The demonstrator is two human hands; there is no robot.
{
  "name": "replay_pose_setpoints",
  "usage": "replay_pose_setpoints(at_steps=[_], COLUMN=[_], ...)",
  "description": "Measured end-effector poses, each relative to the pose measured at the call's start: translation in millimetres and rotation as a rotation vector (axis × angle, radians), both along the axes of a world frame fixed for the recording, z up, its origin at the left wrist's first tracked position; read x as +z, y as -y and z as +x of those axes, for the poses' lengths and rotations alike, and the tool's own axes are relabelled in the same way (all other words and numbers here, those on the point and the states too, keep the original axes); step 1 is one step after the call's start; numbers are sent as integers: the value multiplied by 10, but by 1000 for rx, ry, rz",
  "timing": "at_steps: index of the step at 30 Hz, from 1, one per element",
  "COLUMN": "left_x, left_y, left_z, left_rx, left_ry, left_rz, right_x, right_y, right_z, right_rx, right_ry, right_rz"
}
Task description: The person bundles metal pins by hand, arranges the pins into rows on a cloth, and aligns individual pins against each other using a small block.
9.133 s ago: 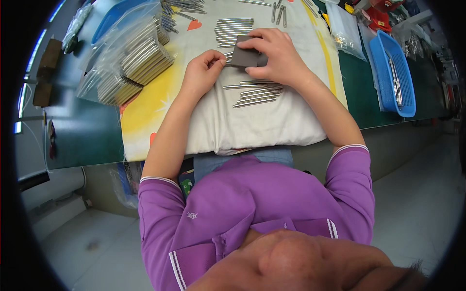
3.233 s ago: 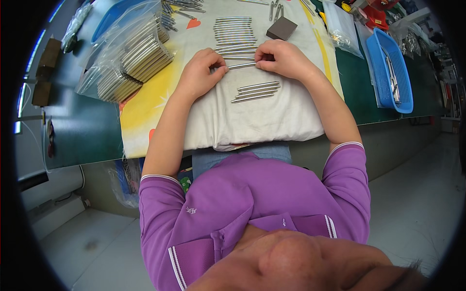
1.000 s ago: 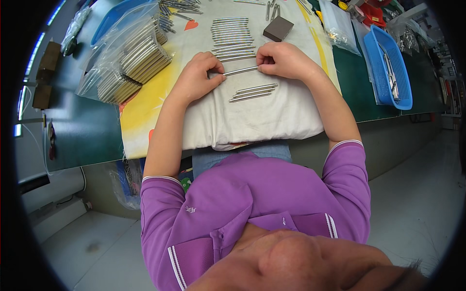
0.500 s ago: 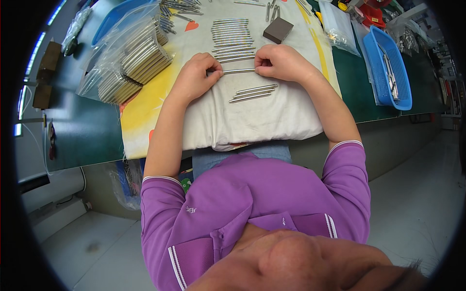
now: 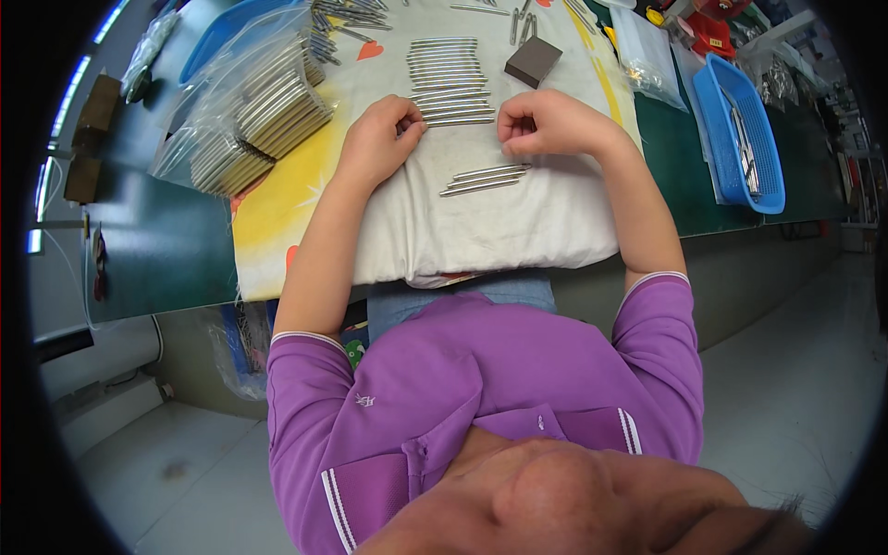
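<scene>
**A:** What does the head view show of the hands?

**B:** A person in a purple shirt leans over a white cloth (image 5: pixel 499 222) spread on a green table (image 5: pixel 166 250). The left hand (image 5: pixel 377 141) rests on the cloth with fingers curled, the fingertips pinched narrowly at the left end of the nearest rod in a row of metal rods (image 5: pixel 451 81). The right hand (image 5: pixel 546 123) is curled into a loose fist, thumb and forefinger closed together at the right end of that same row. Whether both hands grip one rod, or just touch its ends, I cannot tell.

**A:** Where does that row lie relative to the grip?

**B:** It stretches between the two pinches and stacks away from the person, rod after rod, parallel and close together. On the near side of the grip, towards the body, a small bundle of rods (image 5: pixel 486 178) lies slightly slanted on the cloth, apart from both hands.

**A:** What else is around?

**B:** Just beyond the right hand sits a dark grey block (image 5: pixel 533 61). Well to the left of the left hand are clear bags of metal pieces (image 5: pixel 254 116). Far to the right of the right hand stands a blue basket (image 5: pixel 751 129) holding a few metal tools.
</scene>
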State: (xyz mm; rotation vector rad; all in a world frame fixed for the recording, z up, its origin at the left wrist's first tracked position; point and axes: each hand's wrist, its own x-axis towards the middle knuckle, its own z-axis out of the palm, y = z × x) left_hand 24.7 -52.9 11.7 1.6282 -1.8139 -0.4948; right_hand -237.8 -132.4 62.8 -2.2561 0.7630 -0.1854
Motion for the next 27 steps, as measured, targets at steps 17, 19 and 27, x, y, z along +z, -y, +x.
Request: replay_pose_setpoints(at_steps=[17,19,27], left_x=[22,10,9], left_y=[-38,-22,-26], left_z=[-91,-82,-53], left_rx=[-109,-57,-69], left_ry=[29,43,28], left_rz=[-142,-131,-49], right_x=[-165,-272,-303], right_y=[-13,30,23], right_z=[105,124,140], right_rx=[-96,-137,-112], right_ry=[51,142,102], right_rz=[-46,-316,-355])
